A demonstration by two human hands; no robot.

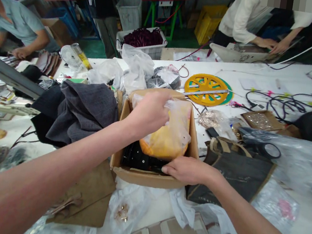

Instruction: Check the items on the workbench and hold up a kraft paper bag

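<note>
Yellow bundle (165, 145) sits plastic-wrapped inside the cardboard box (141, 177). The left hand (154, 111) clamps its plastic between closed fingers; the right hand (185, 168) is at the box's near edge, grip unclear. Grey cloth (87, 108) crowds the box's left, a dark bag (230, 171) its right; white tabletop (230, 71) opens beyond its far right corner.

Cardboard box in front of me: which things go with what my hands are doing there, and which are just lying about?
In use, it seems:
cardboard box, right hand at its near side
plastic bag with yellow contents, gripped by the left hand
black item inside the box

Probably just lying about:
gray cloth
dark bag with handles
yellow spoked disc
</note>
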